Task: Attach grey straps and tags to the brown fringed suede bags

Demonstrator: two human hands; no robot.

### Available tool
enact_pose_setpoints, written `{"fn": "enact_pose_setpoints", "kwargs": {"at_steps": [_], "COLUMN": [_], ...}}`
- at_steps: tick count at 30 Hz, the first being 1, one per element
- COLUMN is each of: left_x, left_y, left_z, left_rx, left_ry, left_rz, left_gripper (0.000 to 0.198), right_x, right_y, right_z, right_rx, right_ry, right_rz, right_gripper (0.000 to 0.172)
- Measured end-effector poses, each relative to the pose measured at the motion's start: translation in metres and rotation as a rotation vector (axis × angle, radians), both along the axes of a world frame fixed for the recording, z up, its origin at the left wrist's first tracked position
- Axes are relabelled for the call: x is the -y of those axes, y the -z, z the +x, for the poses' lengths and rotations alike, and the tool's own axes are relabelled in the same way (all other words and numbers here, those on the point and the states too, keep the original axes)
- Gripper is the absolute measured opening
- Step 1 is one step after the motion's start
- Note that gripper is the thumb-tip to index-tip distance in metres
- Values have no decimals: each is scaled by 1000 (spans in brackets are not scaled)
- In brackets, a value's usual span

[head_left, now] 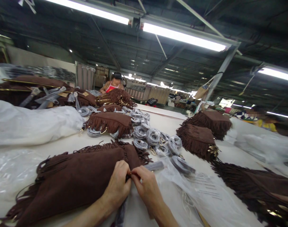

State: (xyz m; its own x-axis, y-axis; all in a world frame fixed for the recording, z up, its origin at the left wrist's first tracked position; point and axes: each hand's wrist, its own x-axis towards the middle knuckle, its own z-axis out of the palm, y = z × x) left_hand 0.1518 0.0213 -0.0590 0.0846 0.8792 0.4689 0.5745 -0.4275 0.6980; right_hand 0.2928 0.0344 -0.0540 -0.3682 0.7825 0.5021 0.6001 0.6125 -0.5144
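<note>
A large brown fringed bag (77, 173) lies on the white table in front of me. At its right edge my left hand (119, 181) is closed on a dark strap end. Close beside it, my right hand (145, 183) pinches a small gold-coloured piece, its thumb and forefinger pressed together. The fingertips of both hands nearly touch. A dark wrapped strap (121, 211) runs down below my left hand. Just beyond my hands sit several coiled, wrapped grey straps (153, 137) with gold hooks.
Other brown fringed bags are stacked ahead (111, 122), at the right (198, 138) and at the lower right (264, 183). Clear plastic bags lie left (28, 123) and right (205, 192). A person (113, 84) in a red apron is across the table; others are farther right.
</note>
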Motion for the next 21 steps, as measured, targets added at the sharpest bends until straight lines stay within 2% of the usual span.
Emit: {"fn": "enact_pose_setpoints", "kwargs": {"at_steps": [4, 8, 12, 15, 18, 21], "left_x": [1, -6, -11, -11, -9, -6], "left_y": [-2, -13, -23, -24, -24, -29], "left_z": [-7, -21, -28, -25, -24, -26], "left_rx": [-85, -189, -356, -387, -356, -358], "left_ry": [43, 56, 120, 111, 80, 111], "left_rz": [-57, -116, -179, -188, -194, -176], "left_gripper": [22, 22, 28, 26, 29, 27], "right_x": [-4, -4, -6, -7, -5, -1], "right_y": [12, 23, 29, 31, 29, 21], "right_z": [2, 2, 0, 0, 1, 4], "right_rx": [86, 91, 12, -64, -81, -121], "right_ry": [-29, -49, -89, -98, -89, -64], "right_rz": [21, 119, 233, 281, 248, 127], "right_gripper": [19, 19, 20, 21, 22, 19]}}
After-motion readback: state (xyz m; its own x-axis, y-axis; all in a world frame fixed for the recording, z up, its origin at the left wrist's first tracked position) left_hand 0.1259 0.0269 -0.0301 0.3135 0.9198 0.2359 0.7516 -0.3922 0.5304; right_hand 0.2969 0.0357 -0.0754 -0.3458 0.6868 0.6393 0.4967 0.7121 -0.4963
